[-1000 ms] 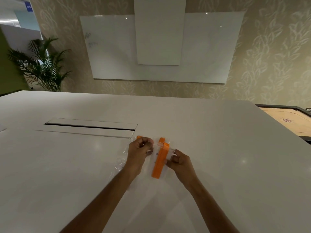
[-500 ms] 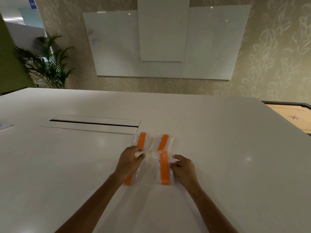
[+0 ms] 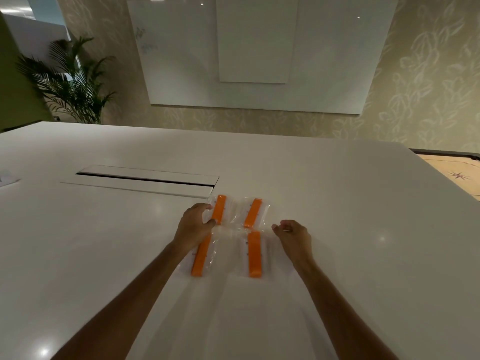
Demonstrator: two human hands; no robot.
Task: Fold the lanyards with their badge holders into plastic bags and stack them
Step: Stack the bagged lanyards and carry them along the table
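White table [image 3: 337,229] | four clear bags [image 3: 253,214], folded orange lanyards [image 3: 254,255] inside

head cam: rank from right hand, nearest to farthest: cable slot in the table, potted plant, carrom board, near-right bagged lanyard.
From the right hand:
1. Near-right bagged lanyard, just to its left.
2. Cable slot, ahead and left, in the table.
3. Carrom board, beyond the table's right edge.
4. Potted plant, far left, behind the table.

The table [image 3: 337,229] is a smooth, glossy white surface that mirrors the ceiling lights as small bright spots. The bags [image 3: 235,216] are thin, clear, crinkled plastic with a sheen. The orange lanyards [image 3: 255,254] inside look matt, like woven cloth. The whiteboard [image 3: 181,61] is glossy.
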